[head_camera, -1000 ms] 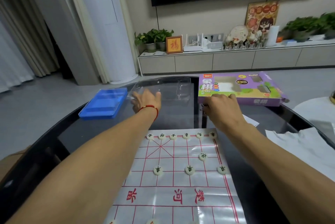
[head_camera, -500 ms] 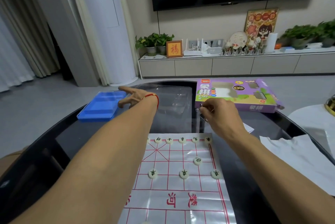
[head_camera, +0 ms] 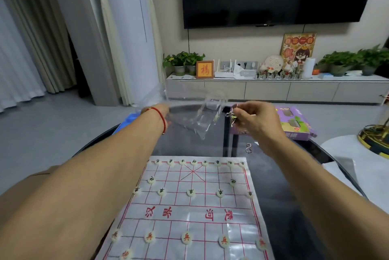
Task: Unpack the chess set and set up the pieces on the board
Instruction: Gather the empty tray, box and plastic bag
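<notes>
Right now your left hand [head_camera: 155, 110] is raised above the far side of the table [head_camera: 273, 196], its grip closed on the edge of a clear plastic tray [head_camera: 195, 116] that hangs tilted in the air; the fingers themselves are blurred behind the plastic. Your right hand [head_camera: 256, 118] is lifted beside it, fingers curled, pinching a small metal ring puzzle [head_camera: 231, 113] between thumb and fingertips. Another small metal ring [head_camera: 248, 147] lies on the dark glass just below that hand.

Nearer to you, the chess board [head_camera: 189, 211], a thin sheet with red lines, lies flat on the table. Green-lettered pieces [head_camera: 191, 192] stand in rows on its far half, and red-lettered pieces [head_camera: 186, 238] stand on the near half. The purple chess box [head_camera: 294, 123] rests beyond your right hand, partly hidden by it. A blue tray [head_camera: 126, 120] peeks out behind your left forearm.
</notes>
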Available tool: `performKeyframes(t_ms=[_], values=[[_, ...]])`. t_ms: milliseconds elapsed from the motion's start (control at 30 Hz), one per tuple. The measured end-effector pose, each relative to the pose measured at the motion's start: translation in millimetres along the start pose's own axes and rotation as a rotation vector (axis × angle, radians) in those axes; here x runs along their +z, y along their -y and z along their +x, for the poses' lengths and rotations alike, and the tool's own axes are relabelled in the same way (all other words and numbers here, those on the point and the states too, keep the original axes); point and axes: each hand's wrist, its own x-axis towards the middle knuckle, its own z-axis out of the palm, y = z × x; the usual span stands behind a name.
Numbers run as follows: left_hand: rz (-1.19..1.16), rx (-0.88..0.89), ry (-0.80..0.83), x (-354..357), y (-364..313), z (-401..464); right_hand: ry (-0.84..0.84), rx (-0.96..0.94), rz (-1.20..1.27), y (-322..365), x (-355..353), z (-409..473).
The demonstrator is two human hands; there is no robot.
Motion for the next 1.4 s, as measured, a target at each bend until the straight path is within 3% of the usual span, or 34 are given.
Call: performKeyframes(t_ms=[167,433,600,700,800,900,1100,1300,1400], values=[[-0.004,0.060,0.141,-43.2,14.6,-70.9,-0.003,-0.001,0.163,50.4,9.4,-18.0],[-0.156,0.110,0.233,-108.3,59.2,-154.5,-0.056,-0.119,-0.537,55.1,40.0,-39.2],[-0.265,0.107,0.214,-123.3,80.5,-156.4,0.075,-0.155,-0.600,50.8,50.6,-43.9],[-0.297,0.106,0.189,-128.9,86.7,-149.1,-0.024,-0.211,-0.594,49.6,37.5,-35.0],[-0.309,0.101,0.178,-131.2,87.2,-143.7,-0.066,-0.069,-0.664,12.4,13.3,-5.3],[-0.312,0.082,0.186,-130.4,86.8,-133.9,0.022,0.065,-0.900,-45.2,2.5,10.6],[-0.321,0.087,0.159,-123.0,88.3,-119.8,0.202,-0.099,-1.236,-105.1,16.2,13.2],[-0.322,0.072,0.148,-121.4,90.5,-112.2,0.161,-0.049,-1.220,-103.3,21.1,16.6],[-0.321,0.081,0.147,-120.2,91.4,-115.3,0.002,-0.121,-1.024,-83.9,17.0,9.4]])
